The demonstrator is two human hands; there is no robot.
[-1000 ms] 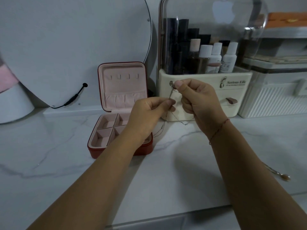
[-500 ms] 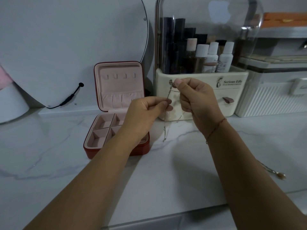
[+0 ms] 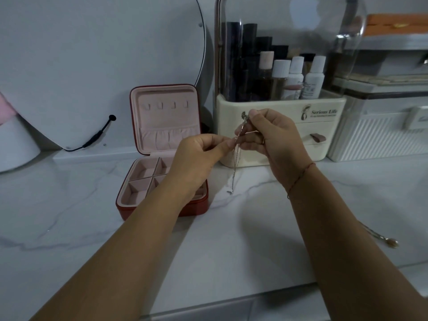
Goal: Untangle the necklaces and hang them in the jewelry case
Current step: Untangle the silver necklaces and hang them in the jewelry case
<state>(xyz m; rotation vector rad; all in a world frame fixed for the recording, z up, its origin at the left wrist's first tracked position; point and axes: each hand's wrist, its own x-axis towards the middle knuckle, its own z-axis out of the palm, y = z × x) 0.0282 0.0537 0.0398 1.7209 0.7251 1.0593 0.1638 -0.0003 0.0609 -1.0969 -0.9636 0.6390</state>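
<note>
A thin silver necklace (image 3: 235,167) hangs in the air between my hands, its lower end dangling just above the counter. My right hand (image 3: 275,137) pinches its top end, where a small pendant sticks up. My left hand (image 3: 199,154) pinches the chain a little lower with thumb and forefinger. The red jewelry case (image 3: 162,206) stands open to the left, its pink lid upright with a row of small hooks (image 3: 166,105) and its tray split into compartments. My left wrist hides the tray's right side. A second necklace (image 3: 384,238) with a pendant lies on the counter at the right.
A cream cosmetics organiser (image 3: 280,126) with a clear dome and bottles stands right behind my hands. A white ribbed box (image 3: 375,137) sits to its right. A round mirror (image 3: 92,66) with a black cable leans at the back left. White marble counter (image 3: 69,216) all around.
The chain, looped and spread a second ago, now hangs straight down in close strands. My hands have stayed close together, the left fingers sliding nearer the right hand.
</note>
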